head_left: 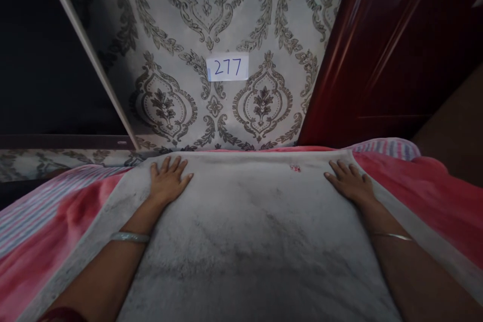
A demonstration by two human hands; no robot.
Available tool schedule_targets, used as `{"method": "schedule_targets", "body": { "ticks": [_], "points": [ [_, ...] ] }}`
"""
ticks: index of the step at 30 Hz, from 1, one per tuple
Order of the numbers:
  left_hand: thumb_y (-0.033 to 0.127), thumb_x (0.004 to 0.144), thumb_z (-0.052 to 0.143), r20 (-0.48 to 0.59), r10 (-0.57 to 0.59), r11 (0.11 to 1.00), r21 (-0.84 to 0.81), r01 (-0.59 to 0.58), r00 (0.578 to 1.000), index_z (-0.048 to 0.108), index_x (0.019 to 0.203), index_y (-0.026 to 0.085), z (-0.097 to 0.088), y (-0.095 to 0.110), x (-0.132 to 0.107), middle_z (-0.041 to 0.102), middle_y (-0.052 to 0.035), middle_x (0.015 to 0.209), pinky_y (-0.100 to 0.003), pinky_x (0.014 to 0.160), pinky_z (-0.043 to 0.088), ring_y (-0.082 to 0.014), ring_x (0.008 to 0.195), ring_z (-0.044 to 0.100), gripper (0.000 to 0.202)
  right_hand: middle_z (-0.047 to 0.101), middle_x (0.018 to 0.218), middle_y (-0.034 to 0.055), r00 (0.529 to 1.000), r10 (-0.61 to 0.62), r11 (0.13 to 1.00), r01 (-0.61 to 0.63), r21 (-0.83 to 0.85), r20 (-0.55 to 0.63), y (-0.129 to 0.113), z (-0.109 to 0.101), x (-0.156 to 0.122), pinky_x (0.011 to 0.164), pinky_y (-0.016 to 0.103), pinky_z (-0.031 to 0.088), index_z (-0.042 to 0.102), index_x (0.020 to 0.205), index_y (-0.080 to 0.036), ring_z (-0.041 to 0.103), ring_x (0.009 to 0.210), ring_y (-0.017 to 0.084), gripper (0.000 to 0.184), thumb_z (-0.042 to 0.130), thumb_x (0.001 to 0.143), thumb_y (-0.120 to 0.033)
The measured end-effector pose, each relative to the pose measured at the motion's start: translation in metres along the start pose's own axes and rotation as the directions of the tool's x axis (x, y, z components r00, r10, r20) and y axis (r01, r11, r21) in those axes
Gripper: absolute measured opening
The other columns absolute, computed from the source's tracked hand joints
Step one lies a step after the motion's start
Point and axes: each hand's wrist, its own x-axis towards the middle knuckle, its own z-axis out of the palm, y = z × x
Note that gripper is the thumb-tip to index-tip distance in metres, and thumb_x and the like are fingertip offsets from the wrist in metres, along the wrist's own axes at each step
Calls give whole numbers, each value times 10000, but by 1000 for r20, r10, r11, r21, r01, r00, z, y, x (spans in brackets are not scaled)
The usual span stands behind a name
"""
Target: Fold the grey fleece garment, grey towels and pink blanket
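A large pale grey cloth (241, 206) with dark smudges and a small red mark (295, 168) near its far edge lies spread out before me. My left hand (168, 179) rests flat on its far left part, fingers spread. Toward the far right corner, my right hand (350, 181) presses flat on the same cloth, fingers somewhat apart. Neither hand grips anything. Bracelets circle both wrists. Under the cloth, a red-pink blanket (418, 186) shows at both sides.
Striped fabric (41, 206) lies beneath the blanket at left. Behind stands a patterned wall (222, 105) with a paper label (228, 67) reading 277. A dark screen-like panel (53, 60) is at left, and a glossy dark red wooden panel (377, 60) at right.
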Motion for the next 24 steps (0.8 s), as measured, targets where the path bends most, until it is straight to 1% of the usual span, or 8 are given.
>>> {"method": "schedule_targets", "body": {
  "ticks": [8, 12, 14, 16, 18, 21, 22, 24],
  "points": [
    [554, 948, 271, -51, -111, 992, -63, 107, 993, 401, 1518, 259, 0, -10, -3, 367, -127, 1594, -758, 1093, 188, -430, 1493, 182, 654, 267, 1632, 85, 998, 31, 999, -31, 9, 60, -9, -14, -6, 1153, 641, 235, 341, 1551, -245, 231, 1493, 347, 672, 239, 965, -557],
    [562, 958, 246, 59, -127, 989, -74, 131, 990, 352, 1542, 234, -16, -6, -2, 329, -140, 1611, -727, 1115, 191, -409, 1506, 168, 678, 206, 1647, 113, 977, 54, 998, -60, 22, 208, -35, -46, -25, 1159, 611, 242, 292, 1570, -210, 195, 1505, 339, 658, 221, 992, -515],
    [577, 949, 285, 138, -134, 989, -49, 142, 981, 382, 1528, 207, -29, 5, -10, 306, -158, 1617, -711, 1124, 198, -424, 1502, 173, 694, 226, 1641, 122, 968, -27, 999, 16, 46, 248, -59, -60, -51, 1141, 624, 262, 296, 1568, -237, 220, 1498, 336, 635, 214, 1003, -514],
    [563, 945, 334, 171, -53, 997, -50, 63, 984, 443, 1495, 212, -40, 23, -31, 304, -157, 1618, -689, 1136, 208, -424, 1498, 194, 662, 211, 1651, 83, 952, -244, 970, 236, 66, 187, -88, -66, -91, 1154, 633, 218, 296, 1566, -291, 174, 1511, 333, 607, 245, 1007, -522],
    [532, 948, 369, 153, 166, 983, -111, -150, 974, 475, 1474, 266, -46, 47, -66, 309, -116, 1623, -652, 1161, 207, -385, 1506, 204, 599, 165, 1662, 67, 859, -485, 875, 474, 100, 164, -116, -65, -137, 1176, 611, 174, 292, 1569, -301, 144, 1517, 331, 617, 297, 1001, -544],
    [542, 943, 404, 121, 517, 843, -243, -480, 847, 413, 1499, 360, -46, 75, -124, 318, -38, 1623, -586, 1193, 207, -308, 1514, 223, 585, 200, 1655, 37, 695, -702, 712, 672, 204, 156, -137, -59, -186, 1191, 574, 167, 274, 1570, -336, 173, 1515, 295, 625, 290, 1000, -591],
    [540, 953, 380, 112, 538, 827, -260, -498, 835, 390, 1510, 360, -45, 78, -138, 328, -34, 1619, -568, 1196, 217, -290, 1511, 239, 586, 217, 1650, 36, 690, -708, 705, 677, 210, 149, -136, -57, -192, 1194, 565, 168, 280, 1568, -333, 185, 1512, 288, 625, 283, 1001, -594],
    [526, 958, 353, 129, 485, 861, -242, -447, 865, 396, 1513, 326, -44, 72, -157, 347, -51, 1607, -562, 1192, 233, -290, 1502, 266, 592, 240, 1643, 50, 761, -631, 775, 609, 170, 151, -117, -58, -189, 1191, 558, 179, 308, 1561, -309, 202, 1507, 288, 616, 272, 1008, -576]
  ]
}}
